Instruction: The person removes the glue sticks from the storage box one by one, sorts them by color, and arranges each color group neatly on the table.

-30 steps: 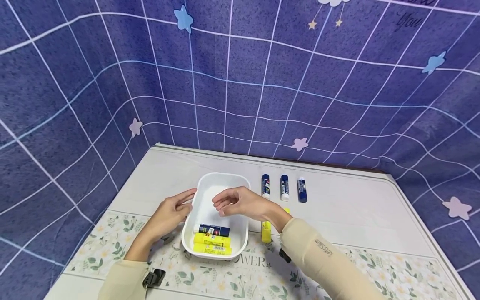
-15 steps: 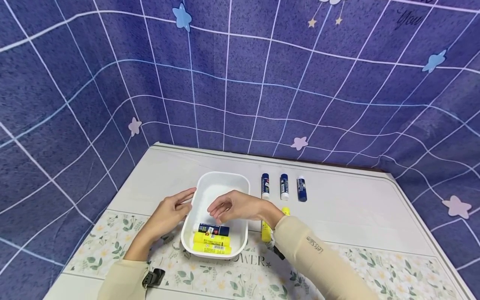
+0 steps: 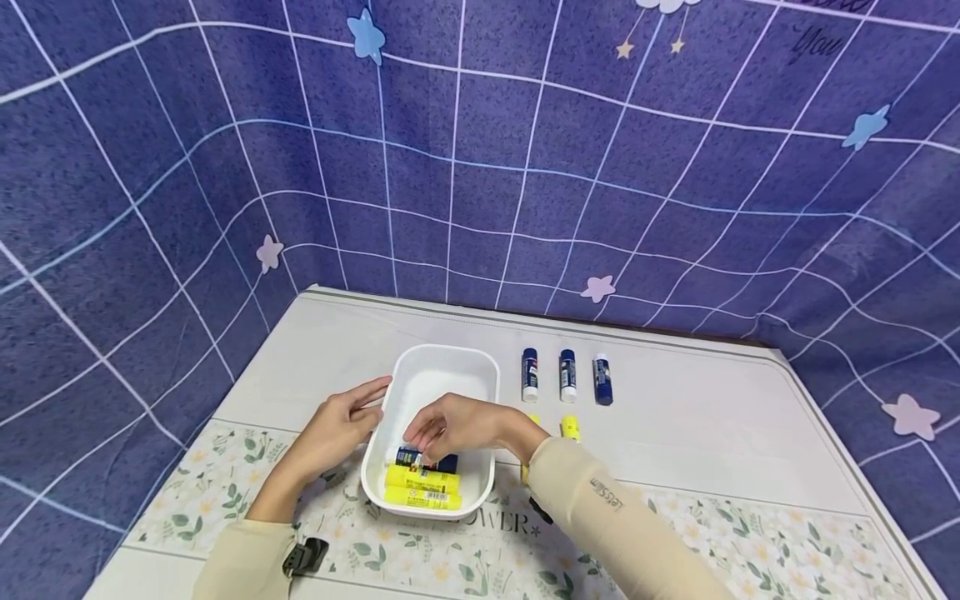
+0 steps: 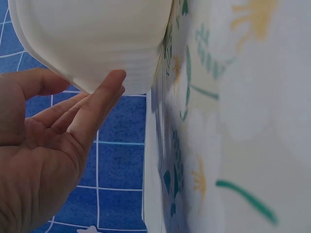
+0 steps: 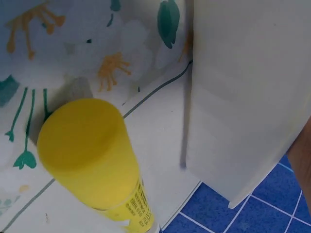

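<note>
My left hand [image 3: 341,429] rests against the left side of the white plastic tray [image 3: 442,352]. Its straight fingers lie along the outer wall [image 4: 109,87], with the thumb at the rim. Inside, at the near end, a navy glue stick [image 3: 447,463] lies crosswise beside two yellow glue sticks [image 3: 423,480]. My right hand [image 3: 461,423] reaches into the tray from the right, fingers loosely bent. Its thumb overlaps the navy stick in the head view and its fingertips hover at the stick's far edge. The right wrist view does not show the fingers.
Three navy glue sticks [image 3: 567,376] with white ends lie in a row right of the tray. Two more yellow glue sticks [image 3: 570,427] are partly covered by the right forearm; one looms large [image 5: 92,150] in the right wrist view. A blue gridded curtain [image 3: 480,167] stands behind the table.
My right hand has moved down and to the left inside the tray, from above its middle to the navy glue stick. The left hand and the tray stay in place.
</note>
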### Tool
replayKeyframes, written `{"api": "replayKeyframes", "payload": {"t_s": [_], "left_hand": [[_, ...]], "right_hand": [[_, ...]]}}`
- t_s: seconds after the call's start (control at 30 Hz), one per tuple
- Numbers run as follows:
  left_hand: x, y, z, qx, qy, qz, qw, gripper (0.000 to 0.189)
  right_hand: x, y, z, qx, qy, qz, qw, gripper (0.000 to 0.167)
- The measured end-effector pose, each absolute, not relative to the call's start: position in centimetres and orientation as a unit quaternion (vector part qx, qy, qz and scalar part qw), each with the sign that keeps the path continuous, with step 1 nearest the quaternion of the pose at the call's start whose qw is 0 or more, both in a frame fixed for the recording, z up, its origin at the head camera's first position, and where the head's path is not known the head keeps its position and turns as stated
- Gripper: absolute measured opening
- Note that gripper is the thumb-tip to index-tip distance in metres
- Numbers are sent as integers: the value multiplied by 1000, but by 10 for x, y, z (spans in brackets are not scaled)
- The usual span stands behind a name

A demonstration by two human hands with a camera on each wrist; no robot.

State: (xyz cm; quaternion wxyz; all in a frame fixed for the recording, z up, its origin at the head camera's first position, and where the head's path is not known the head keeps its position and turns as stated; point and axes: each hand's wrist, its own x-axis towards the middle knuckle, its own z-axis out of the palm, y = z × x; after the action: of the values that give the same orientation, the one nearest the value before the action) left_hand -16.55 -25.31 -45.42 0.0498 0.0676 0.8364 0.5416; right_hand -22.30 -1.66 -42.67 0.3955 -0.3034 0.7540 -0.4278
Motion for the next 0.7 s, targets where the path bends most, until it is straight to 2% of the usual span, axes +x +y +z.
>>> {"api": "replayKeyframes", "payload": {"t_s": [0.7], "left_hand": [[-166, -253, -455, 70, 841, 535, 47, 54]], "right_hand": [[-223, -30, -439, -333, 805, -345, 351, 26]]}}
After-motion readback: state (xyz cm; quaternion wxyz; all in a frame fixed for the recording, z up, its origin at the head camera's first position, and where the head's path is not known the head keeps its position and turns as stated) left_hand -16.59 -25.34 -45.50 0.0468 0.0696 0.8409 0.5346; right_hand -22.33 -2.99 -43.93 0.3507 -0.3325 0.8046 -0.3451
